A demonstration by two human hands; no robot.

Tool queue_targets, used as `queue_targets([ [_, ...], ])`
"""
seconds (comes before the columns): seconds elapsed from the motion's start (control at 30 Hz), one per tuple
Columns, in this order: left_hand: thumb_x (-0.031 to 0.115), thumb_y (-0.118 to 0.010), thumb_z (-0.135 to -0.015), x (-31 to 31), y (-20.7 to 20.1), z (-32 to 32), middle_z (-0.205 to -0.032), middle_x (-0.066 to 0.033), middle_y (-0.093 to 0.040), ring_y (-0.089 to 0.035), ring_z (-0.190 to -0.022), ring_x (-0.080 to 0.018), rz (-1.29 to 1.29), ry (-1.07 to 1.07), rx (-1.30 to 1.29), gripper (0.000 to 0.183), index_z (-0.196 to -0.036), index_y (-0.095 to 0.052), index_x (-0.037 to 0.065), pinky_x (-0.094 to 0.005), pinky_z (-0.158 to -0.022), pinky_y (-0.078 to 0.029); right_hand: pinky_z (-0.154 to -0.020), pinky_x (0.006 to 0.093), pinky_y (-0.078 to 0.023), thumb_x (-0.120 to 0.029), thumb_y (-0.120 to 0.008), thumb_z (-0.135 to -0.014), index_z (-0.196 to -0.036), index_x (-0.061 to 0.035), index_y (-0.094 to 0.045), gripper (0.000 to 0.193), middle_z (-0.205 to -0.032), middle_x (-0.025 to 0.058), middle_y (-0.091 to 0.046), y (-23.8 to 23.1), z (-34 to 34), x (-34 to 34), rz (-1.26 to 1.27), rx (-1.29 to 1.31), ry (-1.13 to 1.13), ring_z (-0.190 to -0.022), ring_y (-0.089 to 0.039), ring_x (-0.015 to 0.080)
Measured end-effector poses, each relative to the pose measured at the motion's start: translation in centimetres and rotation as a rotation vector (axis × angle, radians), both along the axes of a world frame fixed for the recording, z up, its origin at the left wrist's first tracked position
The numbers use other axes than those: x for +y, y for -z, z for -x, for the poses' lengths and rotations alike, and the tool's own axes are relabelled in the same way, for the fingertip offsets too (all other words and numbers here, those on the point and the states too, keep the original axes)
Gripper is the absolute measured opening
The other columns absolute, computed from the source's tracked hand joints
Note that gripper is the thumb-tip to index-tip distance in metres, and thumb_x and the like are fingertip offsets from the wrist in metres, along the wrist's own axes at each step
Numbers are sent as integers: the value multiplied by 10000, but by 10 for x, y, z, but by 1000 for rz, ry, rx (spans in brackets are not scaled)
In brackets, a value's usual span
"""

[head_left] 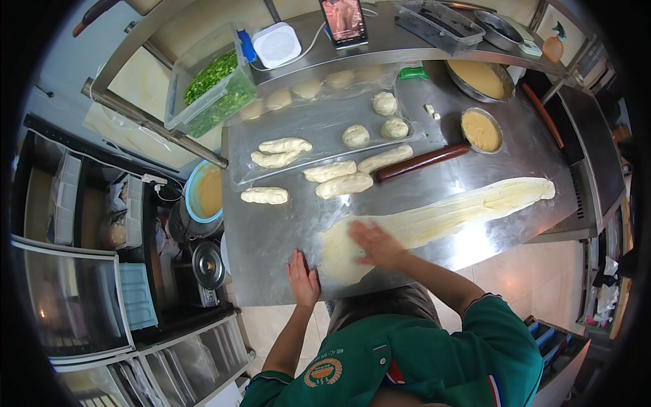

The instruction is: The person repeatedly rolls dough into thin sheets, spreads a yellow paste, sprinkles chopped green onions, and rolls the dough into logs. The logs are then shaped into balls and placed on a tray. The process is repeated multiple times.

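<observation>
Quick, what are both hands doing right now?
Left hand: open, resting on the metal table beside the dough sheet, holding nothing.
Right hand: open, palm down over the dough sheet, blurred; holding nothing visible.

No words or numbers are showing clearly enough to be read. Small pale lettering point(331, 353) is running beside a round orange emblem point(323, 372) on the green shirt point(434, 346). A phone point(343, 24), standing near the front edge of the shelf point(384, 34), is displaying tiny marks, too small to read.
</observation>
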State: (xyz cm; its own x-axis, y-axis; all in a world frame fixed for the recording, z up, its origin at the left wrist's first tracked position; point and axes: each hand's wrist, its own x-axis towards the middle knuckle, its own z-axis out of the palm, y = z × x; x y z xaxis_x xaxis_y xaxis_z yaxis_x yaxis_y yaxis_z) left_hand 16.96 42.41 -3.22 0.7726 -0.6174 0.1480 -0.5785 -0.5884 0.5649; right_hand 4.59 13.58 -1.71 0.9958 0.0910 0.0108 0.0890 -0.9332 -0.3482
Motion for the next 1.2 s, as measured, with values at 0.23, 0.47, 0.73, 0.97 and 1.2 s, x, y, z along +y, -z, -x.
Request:
queue_targets([
  [0.23,248,-485,-998,-1,6,1,-1590,-271,-362,-355,-1459,-444,-14,51,-91,626,-1538,-349,-37,-591,-1223,-188,-1247,567,-154,-635,-630,-875,-1538,51,-341,996,-1605,307,-285,-15,83,-55,96,3,702,-1509,-217,482],
  [0.47,310,-427,-1057,0,2,1,-1607,-288,-323,-317,-1474,-465,-127,103,-62,603,-1527,-350,-59,-536,-1226,-215,-1260,541,-136,-613,-563,-947,-1597,-107,-315,859,-1672,151,-266,2,147,-171,27,83,357,-1555,-208,343],
  [0.73,315,-442,-1075,-59,-2,38,-1599,-319,-307,-330,-1467,-469,-168,-161,-111,616,-1544,-325,-67,-497,-1218,-255,-1267,537,-112,-583,-624,-922,-1620,-37,-219,975,-1673,260,-178,-2,255,-267,-83,26,707,-1570,-126,398],
  [0.97,311,-426,-1086,-200,-19,70,-1651,-269,-225,-238,-1523,-426,-67,53,-84,622,-1568,-279,-55,-480,-1241,-202,-1276,502,-120,-521,-593,-967,-1633,-106,-232,864,-1697,151,-213,-5,367,-418,94,189,818,-1570,-188,318],
  [1.2,213,-580,-1040,-345,-42,109,-1537,-204,-428,-457,-1385,-332,105,155,240,588,-1538,-362,-9,-448,-1168,-339,-1259,514,-168,-522,-507,-1016,-1606,-20,-248,817,-1677,192,-242,24,450,-511,328,52,1258,-1561,-202,351],
])
